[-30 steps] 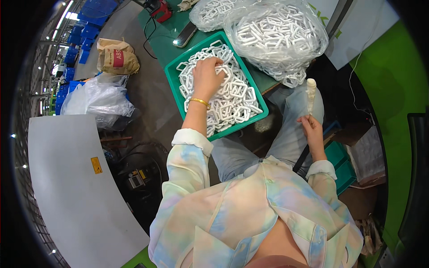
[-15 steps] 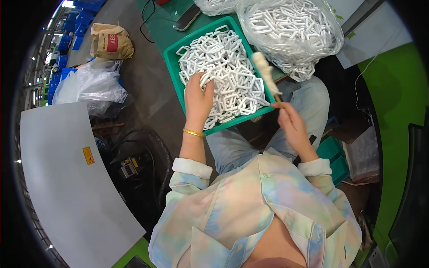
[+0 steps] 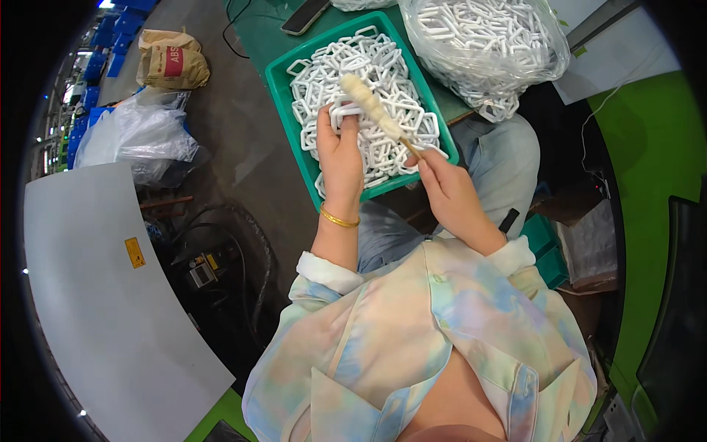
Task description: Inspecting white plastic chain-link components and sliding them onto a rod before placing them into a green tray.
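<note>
My left hand (image 3: 341,158), with a gold bangle at the wrist, pinches one or more white plastic links (image 3: 342,115) over the heap in the green tray (image 3: 288,114). How many links it holds cannot be made out. In my right hand (image 3: 455,197) is a thin wooden stick with a lumpy cream-coloured wrapped head (image 3: 374,108). The stick slants up and left over the tray, its head close to the fingers of my left hand. Loose white links (image 3: 383,62) of an angular loop shape fill the tray, which lies at the table's near edge above my knees.
A clear plastic bag (image 3: 490,48) full of white links stands right of the tray. A phone (image 3: 305,16) lies on the green table behind it. At left are a grey panel (image 3: 110,295), a paper sack (image 3: 173,59) and plastic wrapping (image 3: 140,132).
My right hand has brought the stick leftward from the tray's right edge to over the links. My left hand has moved slightly right and now holds links raised above the heap.
</note>
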`<act>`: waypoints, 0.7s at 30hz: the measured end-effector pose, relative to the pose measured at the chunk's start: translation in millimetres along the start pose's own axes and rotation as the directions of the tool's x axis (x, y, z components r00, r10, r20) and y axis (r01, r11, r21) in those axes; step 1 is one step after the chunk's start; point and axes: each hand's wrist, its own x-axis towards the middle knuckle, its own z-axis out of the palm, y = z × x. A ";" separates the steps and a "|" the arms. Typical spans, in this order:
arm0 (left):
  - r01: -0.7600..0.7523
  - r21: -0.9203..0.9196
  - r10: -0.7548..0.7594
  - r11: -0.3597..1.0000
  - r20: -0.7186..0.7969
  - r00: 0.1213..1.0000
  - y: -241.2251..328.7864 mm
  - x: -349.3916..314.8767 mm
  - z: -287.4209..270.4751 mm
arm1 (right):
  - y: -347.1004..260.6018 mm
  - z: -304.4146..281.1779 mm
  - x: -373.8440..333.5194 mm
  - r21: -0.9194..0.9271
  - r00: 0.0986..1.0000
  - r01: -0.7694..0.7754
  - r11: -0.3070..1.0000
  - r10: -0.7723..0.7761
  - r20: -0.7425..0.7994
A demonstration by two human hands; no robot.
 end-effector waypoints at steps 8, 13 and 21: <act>0.297 -0.477 -0.223 0.827 0.208 0.952 -13.2 -18.9 18.1 | -16.3 2.9 33.4 0.251 0.995 -0.084 0.964 0.095 -0.032; 0.210 -0.162 -0.181 0.964 0.177 0.967 0.7 -31.8 23.4 | -2.2 3.8 53.8 0.344 0.993 -0.115 0.932 0.100 0.062; 0.274 0.199 -0.307 0.941 0.157 0.939 23.9 -7.2 3.4 | -8.8 -6.9 54.8 0.269 0.998 -0.053 0.962 0.055 0.001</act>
